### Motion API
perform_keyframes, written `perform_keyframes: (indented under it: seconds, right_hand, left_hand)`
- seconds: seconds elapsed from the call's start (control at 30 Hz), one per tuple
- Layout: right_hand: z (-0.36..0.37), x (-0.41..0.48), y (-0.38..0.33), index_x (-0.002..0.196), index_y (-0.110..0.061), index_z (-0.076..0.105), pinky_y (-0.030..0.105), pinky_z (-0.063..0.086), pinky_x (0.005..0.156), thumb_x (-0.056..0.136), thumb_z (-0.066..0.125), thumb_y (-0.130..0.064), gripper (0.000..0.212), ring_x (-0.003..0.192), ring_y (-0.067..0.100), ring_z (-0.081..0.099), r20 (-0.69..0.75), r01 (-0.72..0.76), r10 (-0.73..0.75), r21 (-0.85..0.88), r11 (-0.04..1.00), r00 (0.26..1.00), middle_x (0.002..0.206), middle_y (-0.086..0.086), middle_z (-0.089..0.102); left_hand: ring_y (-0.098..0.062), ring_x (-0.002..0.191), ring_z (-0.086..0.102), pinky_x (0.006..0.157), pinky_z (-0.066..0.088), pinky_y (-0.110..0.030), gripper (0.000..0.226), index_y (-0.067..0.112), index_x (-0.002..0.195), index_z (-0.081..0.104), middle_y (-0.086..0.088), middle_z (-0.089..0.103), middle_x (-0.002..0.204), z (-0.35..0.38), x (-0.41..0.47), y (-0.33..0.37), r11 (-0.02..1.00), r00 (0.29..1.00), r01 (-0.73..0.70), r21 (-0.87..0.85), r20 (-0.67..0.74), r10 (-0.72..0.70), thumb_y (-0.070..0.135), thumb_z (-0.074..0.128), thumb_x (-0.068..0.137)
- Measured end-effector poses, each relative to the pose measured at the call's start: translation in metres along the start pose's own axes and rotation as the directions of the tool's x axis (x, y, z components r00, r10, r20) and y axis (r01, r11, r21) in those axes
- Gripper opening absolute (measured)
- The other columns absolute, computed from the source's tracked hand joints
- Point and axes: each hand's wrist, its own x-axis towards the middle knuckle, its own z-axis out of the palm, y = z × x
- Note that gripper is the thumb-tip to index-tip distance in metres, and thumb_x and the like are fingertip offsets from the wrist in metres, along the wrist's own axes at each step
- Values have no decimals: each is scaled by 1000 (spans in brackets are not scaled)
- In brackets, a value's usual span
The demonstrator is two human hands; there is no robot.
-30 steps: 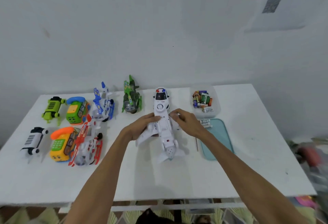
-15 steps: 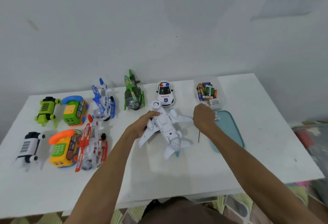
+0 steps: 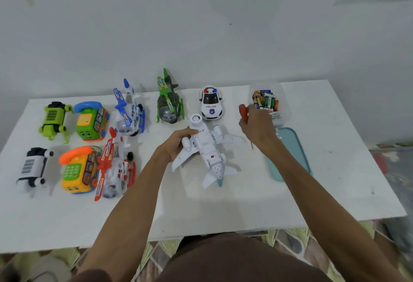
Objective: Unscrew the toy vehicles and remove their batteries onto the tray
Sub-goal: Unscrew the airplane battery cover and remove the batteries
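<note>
Right hand (image 3: 259, 129) raised red screwdriver (image 3: 243, 111); white plane (image 3: 205, 145) belly-up.

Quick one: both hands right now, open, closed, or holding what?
Left hand: closed, gripping the white toy plane by one wing.
Right hand: closed, holding the red-handled screwdriver.

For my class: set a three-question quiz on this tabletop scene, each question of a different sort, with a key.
1. True or false: the left hand holds the white toy airplane underside up.
2. The right hand grips: A) a battery, B) a red-handled screwdriver, C) a toy car.
3. Fill the gap: the batteries lie in a clear ___ beyond the teal tray.
Key: 1 true; 2 B; 3 container.
</note>
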Motion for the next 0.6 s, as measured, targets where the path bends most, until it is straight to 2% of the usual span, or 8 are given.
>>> perform_keyframes:
  seconds: [0.07,0.1,0.2,0.3,0.33,0.4,0.47,0.6]
  right_hand:
    - [-5,0,-15,112,-1,52,36,45,61,99,57,-16,20,76,32,66,-143,136,-107,217,966,984,89,14,67]
    - [-6,-2,-24,112,-4,50,39,50,62,100,56,-16,18,74,29,67,-167,172,-121,343,924,979,90,9,67]
    - [5,-9,-41,110,-15,42,44,58,70,101,54,-22,17,76,22,72,-79,151,-129,585,797,988,94,5,70]
    - [19,-16,-43,112,-20,37,51,60,70,103,48,-26,16,77,19,74,-13,109,-136,681,724,991,95,8,72]
    - [20,-18,-44,113,-18,37,50,61,71,104,47,-23,15,78,17,75,-18,102,-128,711,696,992,94,9,72]
    - [19,-19,-46,114,-13,38,48,62,75,104,47,-18,14,80,15,75,-41,113,-123,741,662,992,92,9,72]
    - [18,-19,-47,114,-15,38,47,62,74,103,47,-17,14,79,15,75,-47,134,-146,728,673,988,91,9,72]
    - [12,-19,-44,112,-19,38,49,62,72,102,48,-20,14,78,15,75,-62,153,-156,719,678,986,89,9,71]
  left_hand:
    - [-29,94,72,76,61,-37,69,1,148,49,-18,71,117,0,3,-4,1000,1000,-18,-1,-26,17,22,67,85]
    - [-29,95,72,76,61,-38,73,2,150,47,-17,71,117,1,4,-5,1000,999,-26,-9,-42,26,22,68,83]
    - [-30,102,71,79,61,-41,76,5,149,48,-18,70,123,3,5,-5,999,997,-47,-5,-56,47,20,73,78]
    - [-23,90,75,69,62,-37,50,9,139,51,-11,76,107,8,5,-4,998,997,-64,14,-46,64,7,63,90]
    - [-23,91,75,69,62,-37,50,9,140,50,-12,76,108,8,5,-5,997,995,-75,23,-56,76,5,61,91]
    - [-28,107,71,78,61,-41,66,11,147,46,-19,68,129,9,7,-5,994,994,-101,34,-46,102,7,64,84]
    - [-33,118,64,87,59,-44,77,14,151,43,-22,58,142,11,7,-3,990,991,-124,67,-38,127,10,68,78]
    - [-34,126,59,103,50,-46,89,10,147,46,-19,60,141,13,6,5,973,982,-158,171,-77,173,20,78,65]
